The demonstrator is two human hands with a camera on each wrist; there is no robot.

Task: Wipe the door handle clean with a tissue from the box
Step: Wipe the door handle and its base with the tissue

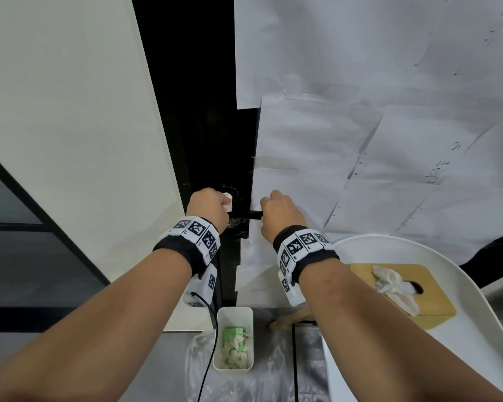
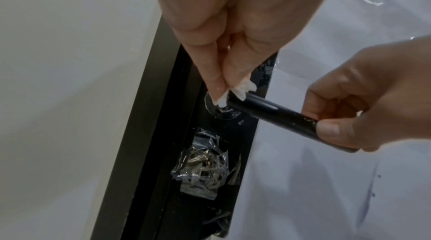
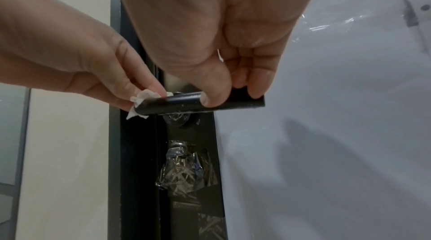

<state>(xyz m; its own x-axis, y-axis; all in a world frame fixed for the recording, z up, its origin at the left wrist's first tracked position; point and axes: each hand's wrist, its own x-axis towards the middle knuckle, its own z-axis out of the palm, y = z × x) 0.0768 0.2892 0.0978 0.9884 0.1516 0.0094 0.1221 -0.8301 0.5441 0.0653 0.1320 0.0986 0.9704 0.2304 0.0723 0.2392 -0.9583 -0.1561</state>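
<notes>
Nearest, at 6 o'clock in the head view, a small white plastic bin [image 1: 234,311] holds used tissue bits and something green, and at 4 o'clock the flat wooden tissue box [image 1: 427,303] on the round white table [image 1: 476,352] has a soft white sheet poking out. Farther off, near the middle, the left hand [image 2: 224,28] pinches a small crumpled white tissue [image 2: 242,88] against the inner end of the black metal door handle [image 3: 177,104], while the right hand [image 3: 224,45] pinches its outer end. I think the tissue is light and tears easily, so bunch it; the bar looks hard and smooth.
</notes>
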